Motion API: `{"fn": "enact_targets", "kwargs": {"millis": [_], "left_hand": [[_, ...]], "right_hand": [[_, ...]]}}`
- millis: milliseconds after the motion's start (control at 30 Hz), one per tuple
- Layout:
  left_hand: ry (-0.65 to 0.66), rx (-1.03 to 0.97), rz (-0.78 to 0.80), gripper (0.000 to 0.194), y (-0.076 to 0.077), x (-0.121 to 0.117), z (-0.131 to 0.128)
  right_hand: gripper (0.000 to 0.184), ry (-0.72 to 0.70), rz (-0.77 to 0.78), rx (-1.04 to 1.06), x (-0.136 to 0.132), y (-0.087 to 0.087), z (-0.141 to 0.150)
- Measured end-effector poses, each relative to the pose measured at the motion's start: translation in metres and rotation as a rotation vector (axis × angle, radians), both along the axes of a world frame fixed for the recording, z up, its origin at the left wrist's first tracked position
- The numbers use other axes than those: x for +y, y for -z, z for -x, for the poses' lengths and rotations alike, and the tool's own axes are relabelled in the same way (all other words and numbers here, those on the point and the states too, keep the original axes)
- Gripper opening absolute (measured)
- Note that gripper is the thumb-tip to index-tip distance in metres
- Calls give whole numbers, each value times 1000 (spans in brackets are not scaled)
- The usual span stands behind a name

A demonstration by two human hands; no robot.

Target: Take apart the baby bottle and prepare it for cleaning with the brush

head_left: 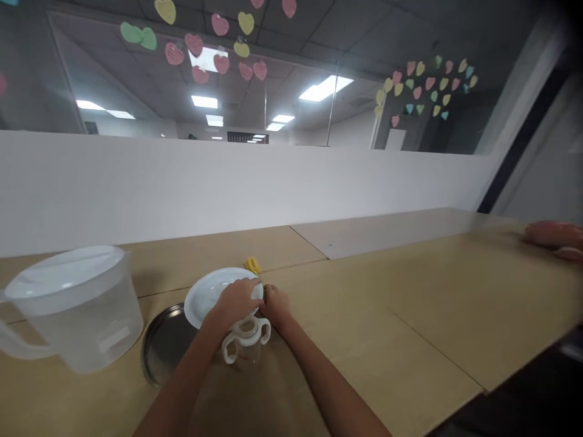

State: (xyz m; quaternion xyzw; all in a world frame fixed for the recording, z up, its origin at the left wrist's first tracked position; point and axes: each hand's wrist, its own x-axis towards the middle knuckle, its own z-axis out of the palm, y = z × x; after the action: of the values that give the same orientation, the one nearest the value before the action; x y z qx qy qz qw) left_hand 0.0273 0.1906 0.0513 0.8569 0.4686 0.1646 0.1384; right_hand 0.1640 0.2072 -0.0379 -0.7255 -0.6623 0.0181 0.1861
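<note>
A white shallow bowl (203,298) sits partly over a round dark metal tray (166,346). My left hand (237,300) reaches across the bowl, thumb and fingers curled round its right rim. Right beside that rim, my right hand (276,304) is closed, its fingers bent; whatever it holds is hidden, though a bit of green shows by the fingertips. Below both hands stands a clear cup with two white handles (248,341), partly behind my left wrist. A small yellow object (252,265) lies just beyond the bowl.
A large translucent lidded pitcher (86,315) stands at the left of the wooden table (364,315). A reddish object (553,237) lies blurred at the far right. Behind the table runs a white low wall (228,182) with glass above, dotted with heart-shaped notes.
</note>
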Motion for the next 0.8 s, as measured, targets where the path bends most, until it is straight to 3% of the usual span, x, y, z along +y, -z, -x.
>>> {"fn": "enact_targets", "kwargs": {"millis": [200,467,633,800], "left_hand": [[-57,-1,4,36,9,7,1],[18,-23,116,37,13,19,12],[-20,-58,52,36,18,16,8],[-86,-111,-31,32,15,12,5]], "right_hand": [[25,-10,28,-6,-7,-2,2],[24,-26,4,-6,-10,2,2],[24,-24,9,-15,-6,8,3],[26,-55,15,-4,-6,2,3]]}}
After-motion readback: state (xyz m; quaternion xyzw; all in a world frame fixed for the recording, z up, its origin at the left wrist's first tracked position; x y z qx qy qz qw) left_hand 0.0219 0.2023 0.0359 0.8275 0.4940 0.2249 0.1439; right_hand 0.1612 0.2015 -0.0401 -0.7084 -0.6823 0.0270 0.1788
